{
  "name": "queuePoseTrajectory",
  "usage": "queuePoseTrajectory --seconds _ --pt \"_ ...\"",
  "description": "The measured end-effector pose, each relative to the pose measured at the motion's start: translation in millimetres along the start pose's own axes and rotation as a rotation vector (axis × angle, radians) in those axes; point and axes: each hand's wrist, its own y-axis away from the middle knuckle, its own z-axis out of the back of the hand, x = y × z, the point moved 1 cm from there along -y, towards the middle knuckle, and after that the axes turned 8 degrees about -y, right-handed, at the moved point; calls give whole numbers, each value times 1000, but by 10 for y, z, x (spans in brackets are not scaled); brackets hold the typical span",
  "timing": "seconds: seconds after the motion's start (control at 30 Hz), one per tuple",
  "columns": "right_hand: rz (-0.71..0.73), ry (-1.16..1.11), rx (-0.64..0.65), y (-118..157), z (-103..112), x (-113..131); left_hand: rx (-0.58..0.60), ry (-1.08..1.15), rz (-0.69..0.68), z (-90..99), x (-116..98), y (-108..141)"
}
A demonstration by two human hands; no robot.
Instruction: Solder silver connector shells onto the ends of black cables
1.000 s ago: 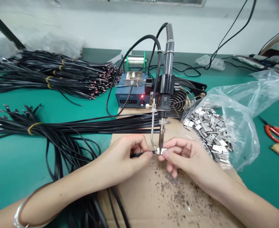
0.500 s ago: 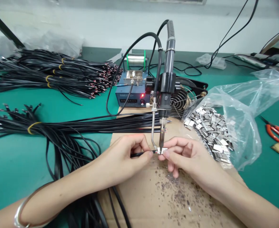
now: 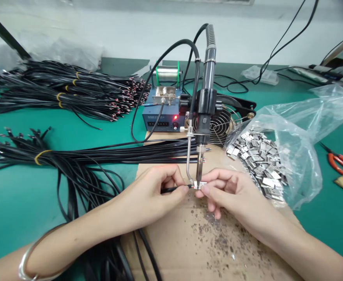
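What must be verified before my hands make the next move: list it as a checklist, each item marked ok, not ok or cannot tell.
1. Left hand pinching the thin black cable: ok.
2. Right hand holding the small, flat, silver metal piece: ok.
3. Upright black and grey soldering iron with its tip over the metal piece: ok; firm contact cannot be confirmed.
4. Red light lit on the blue box-shaped unit: ok.
5. Joint between cable and metal piece sound: cannot tell, too small and partly covered.
6. Brown cardboard sheet free of dark specks: not ok, specks lie scattered near the right hand.
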Motion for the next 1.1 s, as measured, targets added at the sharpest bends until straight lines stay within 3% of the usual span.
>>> queuePoseTrajectory --seconds 0.8,1.1 --pt "-34 -33 29 62 13 50 -10 40 -65 19 -61 48" --pt "-10 4 16 53 3 53 -10 39 -15 21 -74 40"
